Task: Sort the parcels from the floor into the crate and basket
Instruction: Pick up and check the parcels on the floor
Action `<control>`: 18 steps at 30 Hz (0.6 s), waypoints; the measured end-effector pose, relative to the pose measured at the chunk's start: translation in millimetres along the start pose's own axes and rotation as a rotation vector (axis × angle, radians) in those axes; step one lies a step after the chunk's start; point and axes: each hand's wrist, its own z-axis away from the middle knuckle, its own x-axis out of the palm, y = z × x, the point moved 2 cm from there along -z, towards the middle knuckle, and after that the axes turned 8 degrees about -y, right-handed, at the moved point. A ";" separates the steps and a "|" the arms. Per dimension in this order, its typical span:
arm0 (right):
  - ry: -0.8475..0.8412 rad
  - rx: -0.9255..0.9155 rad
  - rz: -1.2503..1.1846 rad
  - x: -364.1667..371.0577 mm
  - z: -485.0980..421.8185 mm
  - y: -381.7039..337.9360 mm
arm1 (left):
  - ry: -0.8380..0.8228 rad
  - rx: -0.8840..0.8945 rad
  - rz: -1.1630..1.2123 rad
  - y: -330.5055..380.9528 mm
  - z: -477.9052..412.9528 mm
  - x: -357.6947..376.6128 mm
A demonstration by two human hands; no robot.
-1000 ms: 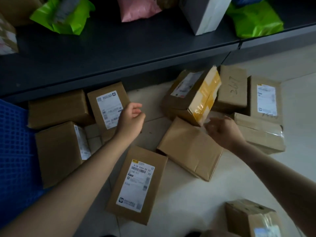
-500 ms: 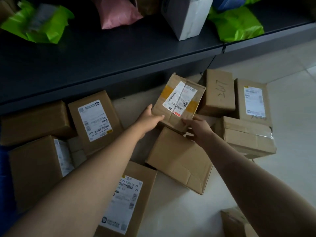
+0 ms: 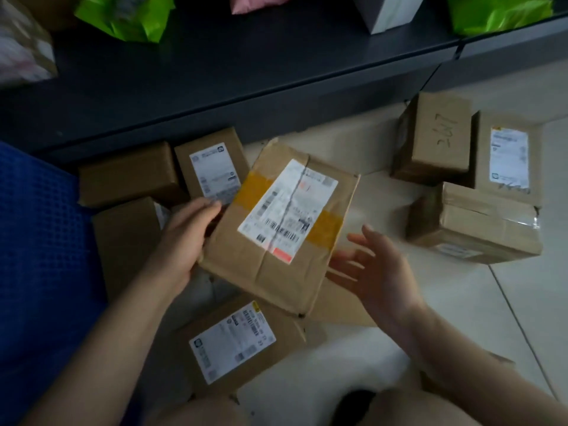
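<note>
Parcel (image 3: 278, 224) with the yellow tape band hangs lifted above the floor boxes, just right of the blue crate (image 3: 40, 241), long axis running away from the person. Left hand (image 3: 181, 241) clamps its left edge; right hand (image 3: 378, 272), fingers spread, empty, hovers beside its right edge, so the left hand is nearer the crate.

Parcel depot/stockroom: labelled boxes (image 3: 507, 222) on floor (image 3: 384, 186), shelving (image 3: 246, 66) w/ mailers (image 3: 129, 16).

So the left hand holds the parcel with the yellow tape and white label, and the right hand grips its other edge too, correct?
Not quite. In the head view the left hand does hold the parcel with the yellow tape and white label, but the right hand is open, fingers spread, just off its lower right edge and not gripping it.
</note>
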 end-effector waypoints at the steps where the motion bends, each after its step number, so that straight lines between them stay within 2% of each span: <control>1: 0.001 0.074 -0.054 1.7 4.1 9.0 | 0.037 -0.019 -0.006 -7.4 8.5 -8.3; 3: 0.030 0.241 -0.093 8.4 15.2 29.2 | 0.047 -0.049 -0.034 -18.0 24.2 -18.4; 5: 0.070 0.382 -0.086 17.5 33.4 51.1 | -0.018 -0.101 -0.094 -28.8 37.7 -25.5; 8: 0.171 0.495 -0.175 27.1 63.8 80.1 | -0.090 -0.206 -0.163 -41.8 59.9 -31.5; 11: 0.382 0.640 -0.306 16.8 72.8 114.2 | -0.006 -0.349 -0.188 -58.6 60.2 -38.8; 13: 0.510 0.717 -0.271 13.7 70.4 138.6 | 0.030 -0.471 -0.209 -65.6 50.7 -35.9; 15: 0.491 0.731 -0.271 16.7 59.7 157.8 | -0.080 -0.557 -0.186 -66.5 47.6 -23.3; 17: 0.379 0.707 -0.406 35.4 46.9 163.1 | -0.190 -0.540 -0.158 -67.8 44.8 -8.4; 18: 0.314 0.672 -0.474 44.5 42.9 162.0 | -0.189 -0.524 -0.113 -65.9 43.8 -2.1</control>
